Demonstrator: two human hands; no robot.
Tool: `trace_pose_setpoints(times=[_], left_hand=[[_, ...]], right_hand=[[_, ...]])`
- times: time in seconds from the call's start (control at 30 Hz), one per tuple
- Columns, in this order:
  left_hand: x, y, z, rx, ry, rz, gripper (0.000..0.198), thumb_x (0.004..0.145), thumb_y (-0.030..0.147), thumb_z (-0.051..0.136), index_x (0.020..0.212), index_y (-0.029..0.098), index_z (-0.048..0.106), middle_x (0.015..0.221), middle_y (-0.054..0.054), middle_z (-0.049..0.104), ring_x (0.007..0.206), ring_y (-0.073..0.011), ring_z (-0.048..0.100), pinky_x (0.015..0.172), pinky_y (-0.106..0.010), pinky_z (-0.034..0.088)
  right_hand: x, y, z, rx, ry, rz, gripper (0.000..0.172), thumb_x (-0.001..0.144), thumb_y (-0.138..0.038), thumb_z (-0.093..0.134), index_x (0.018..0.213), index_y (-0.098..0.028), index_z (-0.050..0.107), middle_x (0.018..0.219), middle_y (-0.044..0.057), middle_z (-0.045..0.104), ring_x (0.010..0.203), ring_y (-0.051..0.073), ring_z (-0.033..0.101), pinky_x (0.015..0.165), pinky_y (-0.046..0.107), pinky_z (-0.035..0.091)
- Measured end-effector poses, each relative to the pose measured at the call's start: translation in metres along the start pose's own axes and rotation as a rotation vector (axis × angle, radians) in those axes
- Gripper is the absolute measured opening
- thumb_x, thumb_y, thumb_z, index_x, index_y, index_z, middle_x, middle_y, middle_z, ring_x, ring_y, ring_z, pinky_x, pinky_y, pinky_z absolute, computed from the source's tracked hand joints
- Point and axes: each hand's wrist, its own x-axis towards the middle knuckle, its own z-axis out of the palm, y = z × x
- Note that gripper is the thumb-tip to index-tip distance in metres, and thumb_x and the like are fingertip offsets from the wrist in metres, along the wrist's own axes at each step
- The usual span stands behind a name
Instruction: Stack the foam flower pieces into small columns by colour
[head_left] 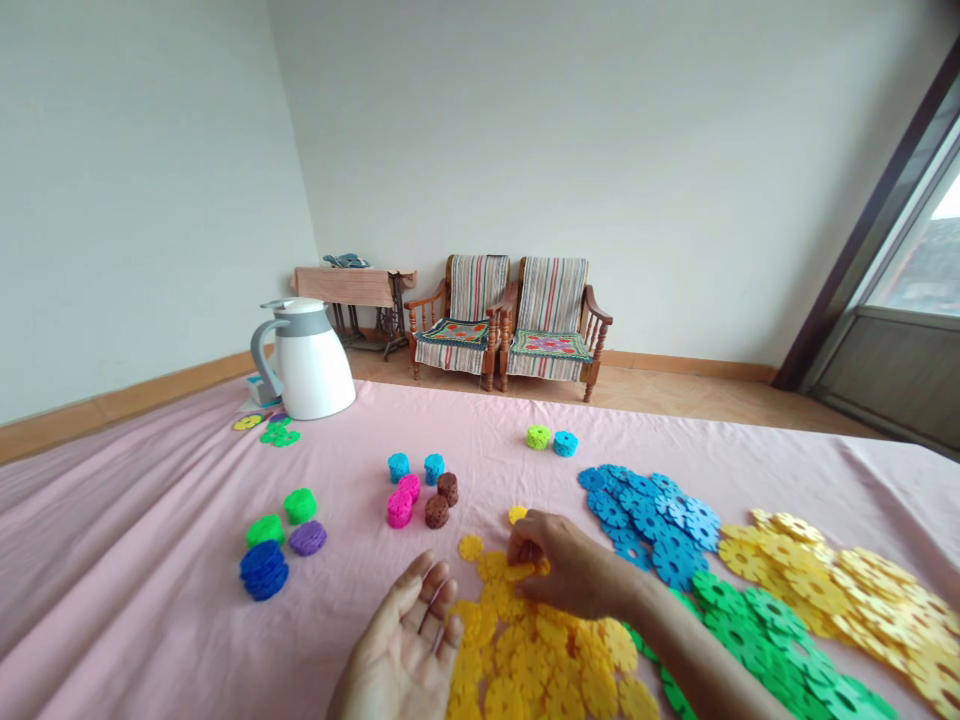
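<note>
My right hand (562, 572) pinches a yellow snowflake disc (520, 571) at the far edge of a yellow disc pile (540, 660) on the pink cloth (150, 600). My left hand (409, 645) lies palm up beside the pile, fingers stretched out, with nothing visible in it. Just beyond my right hand sits a small yellow stack (517, 514), and a single yellow disc (471, 547) lies loose to its left.
Blue discs (652, 515), green discs (757, 625) and paler yellow discs (847, 585) lie spread at the right. Small stacks stand about: pink and brown (420, 500), blue (263, 570), green (300, 505), purple (307, 538). A white jug (307, 358) stands far left; two armchairs (510, 320) against the wall.
</note>
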Motion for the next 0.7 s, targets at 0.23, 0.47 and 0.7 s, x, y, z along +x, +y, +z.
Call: trace_pose_setpoints(times=[0.23, 0.47, 0.7], left_hand=[[0.0, 0.0, -0.002, -0.005, 0.002, -0.02, 0.021, 0.081, 0.005, 0.045, 0.092, 0.014, 0.061, 0.093, -0.007, 0.059, 0.073, -0.0125, 0.06, 0.06, -0.024, 0.05], [0.001, 0.0, -0.001, -0.004, -0.013, -0.023, 0.022, 0.081, 0.005, 0.045, 0.093, 0.014, 0.06, 0.092, -0.007, 0.059, 0.073, -0.0128, 0.06, 0.061, -0.024, 0.051], [-0.003, 0.001, 0.001, 0.011, -0.002, -0.031, 0.023, 0.081, 0.006, 0.044, 0.097, 0.014, 0.06, 0.093, -0.007, 0.06, 0.074, -0.0121, 0.061, 0.063, -0.024, 0.051]], right_hand=[[-0.001, -0.003, -0.006, 0.057, -0.018, -0.012, 0.02, 0.061, -0.015, 0.06, 0.081, -0.018, 0.06, 0.079, 0.0, 0.061, 0.071, 0.011, 0.054, 0.065, 0.021, 0.041], [-0.003, -0.005, -0.013, 0.066, -0.047, -0.008, 0.027, 0.061, -0.021, 0.065, 0.088, -0.018, 0.061, 0.085, 0.001, 0.06, 0.075, 0.012, 0.054, 0.067, 0.022, 0.043], [-0.001, -0.003, -0.001, -0.023, -0.013, 0.012, 0.023, 0.061, -0.02, 0.063, 0.084, -0.018, 0.06, 0.081, 0.001, 0.059, 0.071, 0.012, 0.052, 0.064, 0.022, 0.041]])
